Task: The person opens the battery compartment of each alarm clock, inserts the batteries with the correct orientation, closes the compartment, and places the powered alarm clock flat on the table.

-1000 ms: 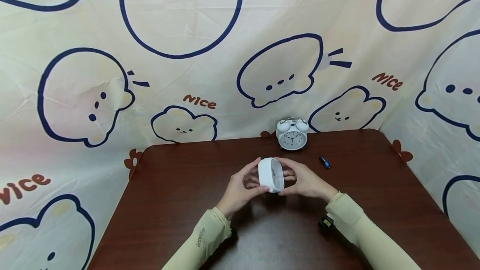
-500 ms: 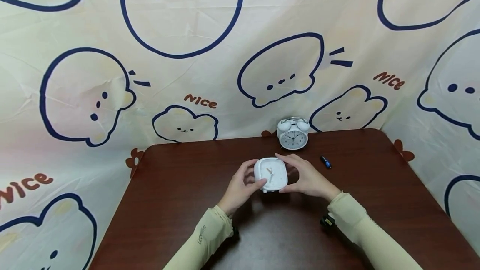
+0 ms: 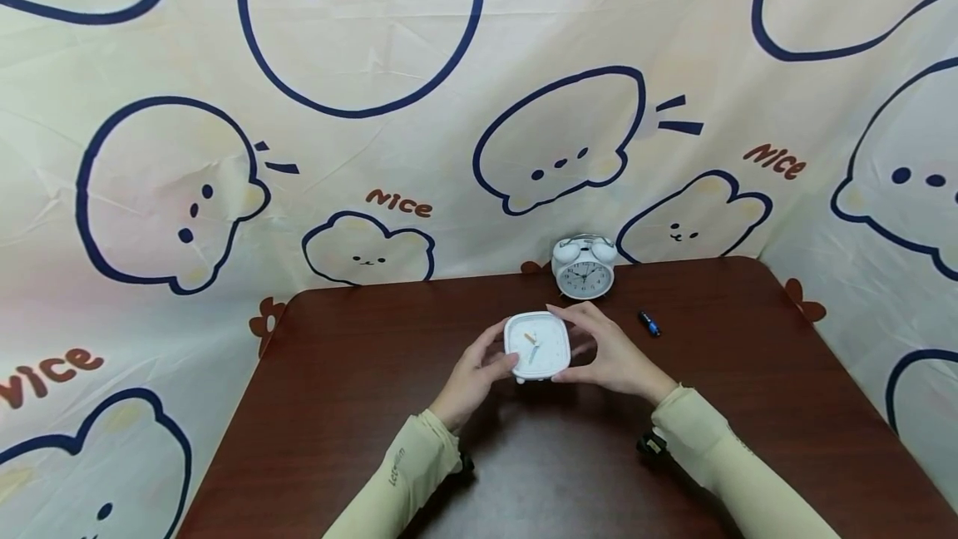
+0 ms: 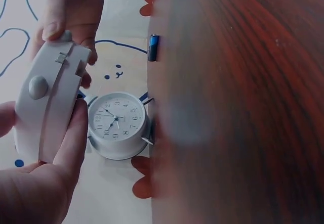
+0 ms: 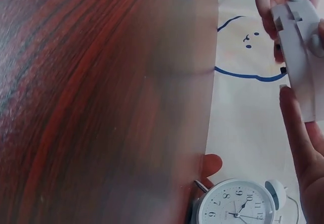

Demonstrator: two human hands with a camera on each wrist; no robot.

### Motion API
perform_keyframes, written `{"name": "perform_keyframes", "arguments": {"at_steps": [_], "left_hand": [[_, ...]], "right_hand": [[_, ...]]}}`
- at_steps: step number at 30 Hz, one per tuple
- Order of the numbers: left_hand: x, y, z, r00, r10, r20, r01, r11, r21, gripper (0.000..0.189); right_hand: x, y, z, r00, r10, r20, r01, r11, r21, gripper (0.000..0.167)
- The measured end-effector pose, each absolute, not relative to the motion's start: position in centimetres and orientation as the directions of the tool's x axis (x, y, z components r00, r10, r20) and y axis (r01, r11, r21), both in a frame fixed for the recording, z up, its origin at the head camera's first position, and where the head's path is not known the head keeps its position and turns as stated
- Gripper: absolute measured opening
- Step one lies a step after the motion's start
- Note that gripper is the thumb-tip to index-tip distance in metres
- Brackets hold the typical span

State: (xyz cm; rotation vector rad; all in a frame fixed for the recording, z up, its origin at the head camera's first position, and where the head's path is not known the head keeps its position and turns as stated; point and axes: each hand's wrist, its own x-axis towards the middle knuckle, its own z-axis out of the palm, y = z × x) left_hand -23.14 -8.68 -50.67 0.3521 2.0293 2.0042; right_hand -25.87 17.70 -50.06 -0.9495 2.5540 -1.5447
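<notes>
A white rounded-square clock (image 3: 537,346) is held above the table between both hands, its dial facing up toward the head camera. My left hand (image 3: 473,379) grips its left side, thumb on the front rim and fingers behind. On the other side, my right hand (image 3: 619,358) holds the edge between thumb at the bottom and index finger at the top. Small round feet and a seam along the underside of the clock (image 4: 50,100) show in the left wrist view. Its back is hidden in the head view.
A white twin-bell alarm clock (image 3: 585,273) stands at the table's back edge. To its right lies a small blue and black battery (image 3: 649,323). The dark brown table (image 3: 359,373) backs onto a cartoon-printed cloth (image 3: 419,148).
The clock has turned from side-on to face the head camera. The left thumb has slid from the dial's front toward the left rim. The alarm clock and battery stay put.
</notes>
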Motion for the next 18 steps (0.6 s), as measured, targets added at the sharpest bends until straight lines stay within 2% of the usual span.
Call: {"name": "perform_keyframes", "arguments": {"at_steps": [8, 18], "left_hand": [[-23.3, -8.4, -51.2, -0.902, 0.427, -0.070, -0.164, -0.187, 0.969, 0.053], [-23.5, -8.1, -51.6, -0.888, 0.454, -0.073, -0.203, -0.244, 0.948, 0.050]], "right_hand": [[-25.3, 17.0, -49.6, -0.807, -0.449, 0.384, -0.537, 0.287, -0.793, 0.095], [-24.5, 16.2, -48.6, -0.809, -0.438, 0.392, -0.532, 0.263, -0.804, 0.093]]}}
